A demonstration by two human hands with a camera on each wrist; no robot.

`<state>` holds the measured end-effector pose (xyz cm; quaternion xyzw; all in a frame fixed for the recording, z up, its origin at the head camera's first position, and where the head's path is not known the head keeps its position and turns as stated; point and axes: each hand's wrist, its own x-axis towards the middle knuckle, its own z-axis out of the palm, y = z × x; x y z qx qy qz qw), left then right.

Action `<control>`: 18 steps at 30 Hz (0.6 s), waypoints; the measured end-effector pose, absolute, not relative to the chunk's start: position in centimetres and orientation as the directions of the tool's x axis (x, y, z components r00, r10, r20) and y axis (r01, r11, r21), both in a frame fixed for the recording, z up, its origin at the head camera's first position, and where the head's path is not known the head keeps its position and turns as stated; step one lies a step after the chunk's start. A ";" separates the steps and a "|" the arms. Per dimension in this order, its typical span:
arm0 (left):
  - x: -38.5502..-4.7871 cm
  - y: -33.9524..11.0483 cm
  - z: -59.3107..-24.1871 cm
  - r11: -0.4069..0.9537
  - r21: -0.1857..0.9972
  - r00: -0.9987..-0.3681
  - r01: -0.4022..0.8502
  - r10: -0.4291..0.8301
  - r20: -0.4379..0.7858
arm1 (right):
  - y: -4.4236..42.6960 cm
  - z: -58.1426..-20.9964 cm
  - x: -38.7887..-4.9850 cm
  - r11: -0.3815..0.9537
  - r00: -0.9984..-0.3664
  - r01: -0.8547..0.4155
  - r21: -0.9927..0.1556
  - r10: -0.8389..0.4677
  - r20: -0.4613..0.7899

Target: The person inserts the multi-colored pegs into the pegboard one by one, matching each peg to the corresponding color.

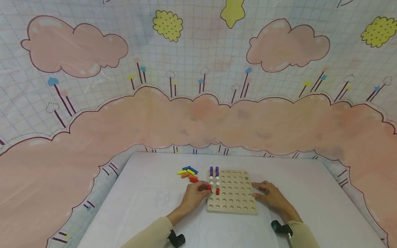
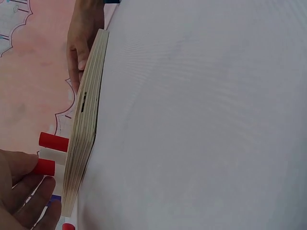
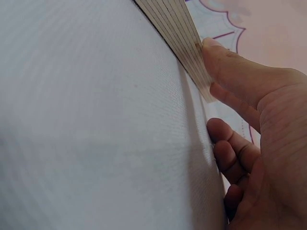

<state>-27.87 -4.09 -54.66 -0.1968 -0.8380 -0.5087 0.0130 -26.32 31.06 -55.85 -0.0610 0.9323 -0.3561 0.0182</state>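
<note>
My left grip (image 1: 195, 193) pinched a red peg (image 2: 46, 167); my right grip (image 1: 271, 195), relaxed, touched the board (image 1: 232, 211), which light bracing might have let slide.

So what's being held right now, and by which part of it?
The left hand pinches a red peg by its end away from the board. The right hand grips nothing; it is at the board's right edge.

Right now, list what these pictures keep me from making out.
Left wrist: the held red peg's outer end, covered by the left hand.
Left wrist: most of the purple pegs, behind that hand.
Right wrist: the rest of the wooden board, cut off by the top edge.
</note>
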 end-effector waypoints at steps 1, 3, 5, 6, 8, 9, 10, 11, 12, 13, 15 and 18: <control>-27.9 -4.0 -54.8 0.407 0.848 -0.923 0.339 0.319 0.216 | 31.0 -55.8 -26.3 0.740 -0.992 -0.098 -0.666 -0.124 0.008; -27.9 -3.9 -54.9 0.408 0.849 -0.923 0.336 0.324 0.210 | 31.0 -55.9 -26.2 0.743 -0.992 -0.097 -0.663 -0.124 0.006; -28.0 -3.9 -55.1 0.407 0.850 -0.922 0.334 0.328 0.205 | 30.9 -55.8 -26.2 0.743 -0.993 -0.093 -0.662 -0.120 0.005; -28.0 -3.8 -55.1 0.407 0.849 -0.920 0.339 0.331 0.208 | 30.9 -55.8 -26.2 0.744 -0.993 -0.092 -0.662 -0.118 0.006; -28.0 -3.7 -55.2 0.405 0.844 -0.915 0.351 0.338 0.218 | 30.8 -55.8 -26.1 0.744 -0.993 -0.094 -0.661 -0.119 0.007; -28.0 -3.7 -55.2 0.405 0.844 -0.915 0.352 0.339 0.219 | 30.8 -55.8 -26.1 0.743 -0.993 -0.094 -0.663 -0.118 0.009; -27.9 -3.7 -55.2 0.408 0.841 -0.915 0.354 0.338 0.221 | 30.8 -55.7 -26.1 0.739 -0.994 -0.086 -0.669 -0.110 0.006; -27.9 -3.7 -55.2 0.414 0.840 -0.917 0.352 0.334 0.220 | 30.7 -55.7 -26.1 0.739 -0.993 -0.090 -0.667 -0.114 0.007; -27.9 -3.7 -55.2 0.422 0.834 -0.917 0.355 0.331 0.223 | 30.7 -55.7 -26.0 0.740 -0.993 -0.094 -0.666 -0.120 0.007; -27.9 -3.7 -55.2 0.428 0.832 -0.919 0.353 0.328 0.221 | 30.7 -55.7 -26.0 0.739 -0.993 -0.092 -0.668 -0.119 0.005; -27.9 -3.7 -55.3 0.442 0.824 -0.920 0.355 0.323 0.223 | 30.6 -55.6 -25.9 0.739 -0.993 -0.087 -0.668 -0.115 0.002; -27.9 -3.7 -55.3 0.453 0.815 -0.918 0.361 0.324 0.227 | 30.6 -55.7 -25.8 0.743 -0.993 -0.087 -0.664 -0.117 0.000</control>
